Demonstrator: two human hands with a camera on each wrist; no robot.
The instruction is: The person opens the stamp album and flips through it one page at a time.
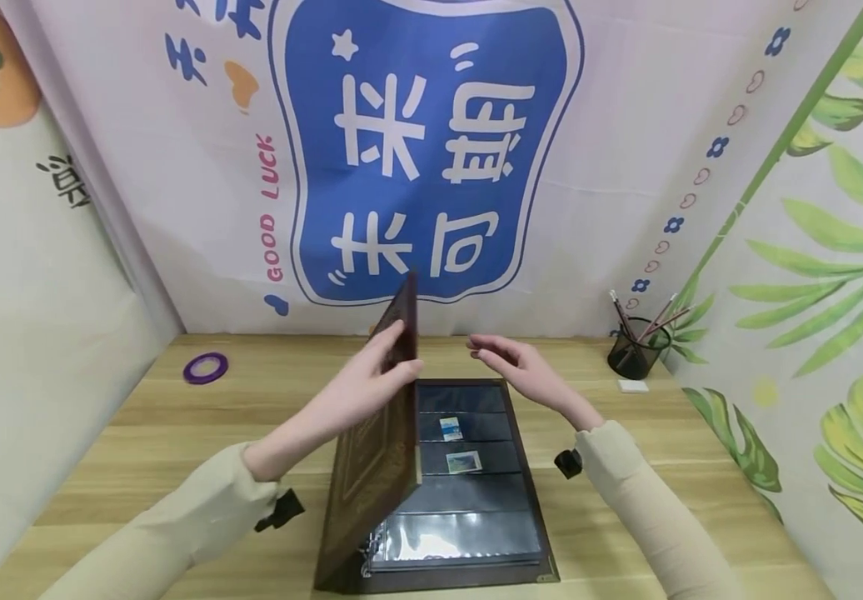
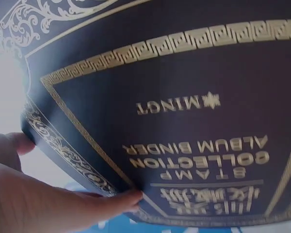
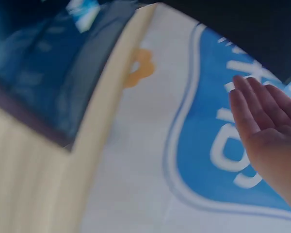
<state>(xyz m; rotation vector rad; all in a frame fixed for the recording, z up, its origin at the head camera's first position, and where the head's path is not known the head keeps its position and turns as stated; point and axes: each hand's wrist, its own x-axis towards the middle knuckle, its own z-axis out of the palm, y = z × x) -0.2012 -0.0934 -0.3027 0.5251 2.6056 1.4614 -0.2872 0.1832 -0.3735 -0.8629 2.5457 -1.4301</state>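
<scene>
A brown stamp album lies on the table with its front cover standing nearly upright. My left hand holds the cover by its free edge, the thumb at the edge and the fingers against the outer face. In the left wrist view, gold lettering and a key-pattern frame mark the dark cover beside the fingers. My right hand hovers above the album's far right corner, fingers extended, holding nothing; its palm faces the camera in the right wrist view. Two stamps sit in the black pocket page.
A purple tape roll lies at the table's back left. At the back right stands a black mesh pen cup with several pencils, a small white block before it. A printed cloth hangs behind the table.
</scene>
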